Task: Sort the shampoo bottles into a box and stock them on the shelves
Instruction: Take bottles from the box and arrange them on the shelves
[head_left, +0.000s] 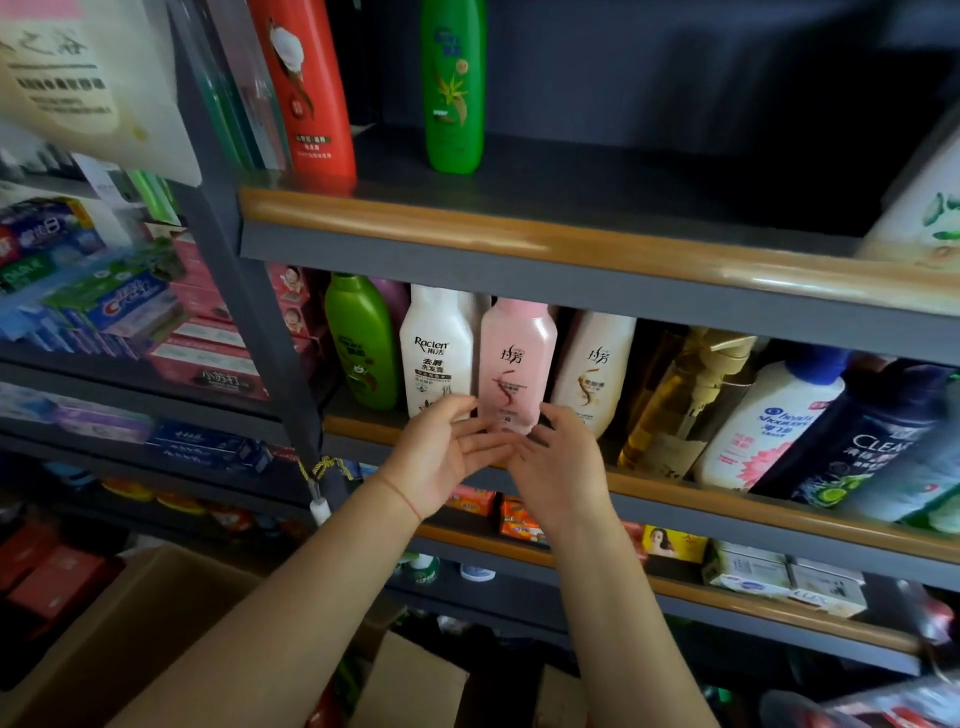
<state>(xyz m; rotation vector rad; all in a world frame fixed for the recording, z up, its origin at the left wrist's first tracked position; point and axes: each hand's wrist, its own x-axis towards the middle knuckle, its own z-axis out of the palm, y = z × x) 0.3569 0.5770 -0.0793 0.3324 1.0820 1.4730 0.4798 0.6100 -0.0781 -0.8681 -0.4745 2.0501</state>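
Note:
A pink shampoo bottle (517, 358) stands upright at the front of the middle shelf (675, 496), between a white Raclen bottle (436, 348) and a cream bottle (595, 369). My left hand (441, 457) and my right hand (558, 467) hover just below and in front of the pink bottle's base, palms facing each other, fingers straight and relaxed. Neither hand grips anything. A cardboard box (114, 639) sits open at the lower left.
A green bottle (363, 343), an amber pump bottle (685, 405), a white Head & Shoulders bottle (763, 426) and a dark Clear bottle (862, 447) share the middle shelf. A red bottle (306, 83) and a green bottle (453, 83) stand on the upper shelf (519, 234). Toothpaste boxes (104, 301) fill the left rack.

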